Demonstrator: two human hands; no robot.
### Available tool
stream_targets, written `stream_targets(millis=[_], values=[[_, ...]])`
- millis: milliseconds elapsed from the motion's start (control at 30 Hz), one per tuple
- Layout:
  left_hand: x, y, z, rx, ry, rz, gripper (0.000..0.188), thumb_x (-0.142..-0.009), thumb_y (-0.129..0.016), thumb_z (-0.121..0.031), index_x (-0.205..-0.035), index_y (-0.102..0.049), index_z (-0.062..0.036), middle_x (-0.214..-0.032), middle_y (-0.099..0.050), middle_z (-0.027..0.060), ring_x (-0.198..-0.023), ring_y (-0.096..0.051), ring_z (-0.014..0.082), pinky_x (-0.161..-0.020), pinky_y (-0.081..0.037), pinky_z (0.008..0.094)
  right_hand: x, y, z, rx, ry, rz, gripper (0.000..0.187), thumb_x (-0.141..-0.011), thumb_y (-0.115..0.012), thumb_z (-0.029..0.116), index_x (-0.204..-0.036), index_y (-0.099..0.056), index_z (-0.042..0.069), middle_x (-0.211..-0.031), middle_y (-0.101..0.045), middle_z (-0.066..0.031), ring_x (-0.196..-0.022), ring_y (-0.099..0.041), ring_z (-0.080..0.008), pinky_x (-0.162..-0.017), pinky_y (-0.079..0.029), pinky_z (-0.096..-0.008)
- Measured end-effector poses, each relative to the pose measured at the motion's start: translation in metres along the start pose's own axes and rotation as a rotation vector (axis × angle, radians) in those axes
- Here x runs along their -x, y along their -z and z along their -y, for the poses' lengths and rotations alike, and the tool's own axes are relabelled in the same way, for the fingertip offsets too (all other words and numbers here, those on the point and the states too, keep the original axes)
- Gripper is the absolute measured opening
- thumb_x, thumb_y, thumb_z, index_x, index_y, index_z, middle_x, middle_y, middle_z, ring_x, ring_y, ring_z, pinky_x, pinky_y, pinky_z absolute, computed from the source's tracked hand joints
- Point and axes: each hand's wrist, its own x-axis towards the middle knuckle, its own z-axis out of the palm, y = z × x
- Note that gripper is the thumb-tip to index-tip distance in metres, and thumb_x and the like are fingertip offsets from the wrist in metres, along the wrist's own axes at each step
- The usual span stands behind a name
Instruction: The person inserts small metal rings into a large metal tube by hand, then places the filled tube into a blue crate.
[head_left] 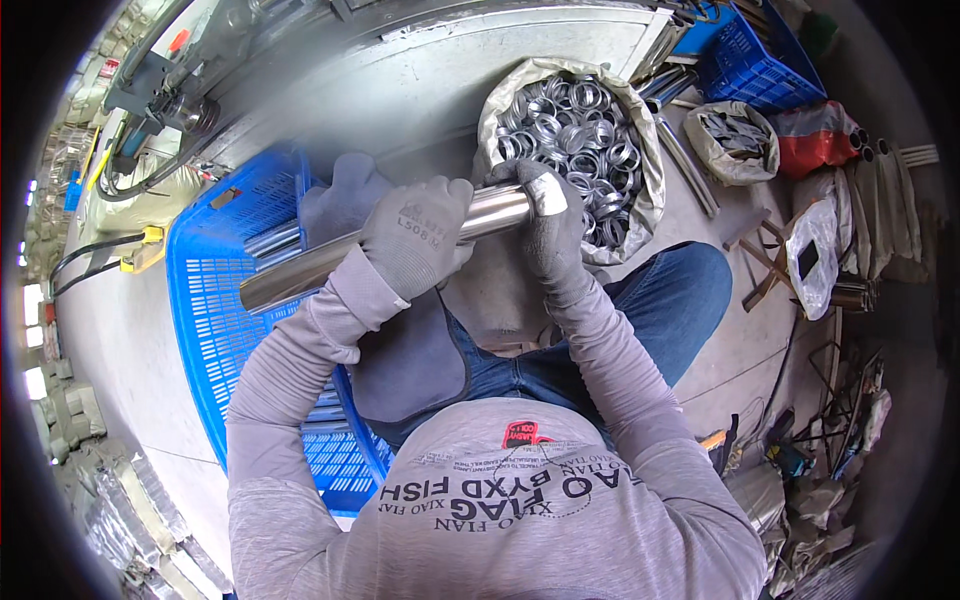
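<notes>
A shiny metal tube (308, 270) lies slantwise across my front, its far end up to the right. Around its middle, my left hand (415, 235) in a grey glove is closed. My right hand (550, 225), gloved too, grips the tube's right end, and its fingers partly cover that end. Just beyond the right hand stands a white woven sack (652, 165) full of shiny metal rings (575, 125). The tube's left end hangs over a blue plastic crate (200, 290) that holds more metal tubes (275, 242).
Grey machinery (180, 105) stands at the far left, beside a pale panel (420, 75). To the right are a smaller sack of dark pieces (745, 145), a blue basket (760, 65), a red bag (812, 138) and a wooden stand (765, 255). A grey pad (410, 365) covers my left leg.
</notes>
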Motion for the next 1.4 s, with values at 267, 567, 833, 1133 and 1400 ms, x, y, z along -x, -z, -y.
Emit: stream_targets(millis=[267,567,833,1133,1400], values=[[-0.004,-0.001,-0.005,-0.08,-0.024,0.044,0.044,-0.08,-0.082,-0.033,-0.106,-0.058,-0.0069,-0.097,-0.069,0.0133,-0.088,-0.074,0.0294,-0.079,-0.06,0.0395,0.003,-0.007,-0.024,-0.145,-0.128,-0.076,0.033,-0.104,-0.05,0.019,-0.103,-0.074,-0.004,-0.098,-0.074,-0.0119,-0.092,-0.069,-0.0186,-0.088,-0.054,-0.0338],[0.001,0.012,-0.008,-0.068,-0.207,-0.243,0.058,-0.081,-0.084,-0.03,-0.126,-0.06,-0.0026,-0.109,-0.069,0.0169,-0.1,-0.072,0.0294,-0.089,-0.058,0.0396,-0.002,-0.007,-0.021,-0.355,-0.403,-0.181,0.036,-0.102,-0.06,0.032,-0.099,-0.073,-0.002,-0.087,-0.073,-0.0095,-0.075,-0.07,-0.0189,-0.066,-0.056,-0.0321],[0.021,-0.007,0.028,1.288,0.347,-0.472,0.037,-0.099,-0.068,-0.012,-0.131,-0.065,0.0052,-0.116,-0.074,0.016,-0.11,-0.071,0.0266,-0.104,-0.054,0.0417,-0.033,0.028,-0.04,-0.855,-0.59,-0.286,0.038,-0.102,-0.056,0.038,-0.099,-0.07,0.003,-0.089,-0.072,-0.0108,-0.072,-0.07,-0.019,-0.058,-0.058,-0.0321],[0.01,0.104,0.038,0.765,0.321,-0.617,0.031,-0.092,-0.076,-0.009,-0.121,-0.074,0.0001,-0.111,-0.076,0.0131,-0.102,-0.071,0.0168,-0.088,-0.056,0.0343,-0.021,0.081,-0.15,1.179,-0.195,-0.138,0.043,-0.091,-0.069,0.038,-0.126,-0.076,0.013,-0.134,-0.069,-0.0121,-0.13,-0.061,-0.0348,-0.113,-0.044,-0.0471],[0.015,0.011,0.018,0.152,0.074,-0.146,0.052,-0.078,-0.078,-0.021,-0.125,-0.063,-0.0051,-0.102,-0.07,0.0194,-0.093,-0.069,0.0391,-0.082,-0.055,0.0483,-0.033,0.085,-0.128,0.756,-0.501,-0.051,0.034,-0.089,-0.072,0.031,-0.116,-0.08,0.012,-0.111,-0.074,-0.0089,-0.105,-0.069,-0.0245,-0.091,-0.052,-0.0359]])
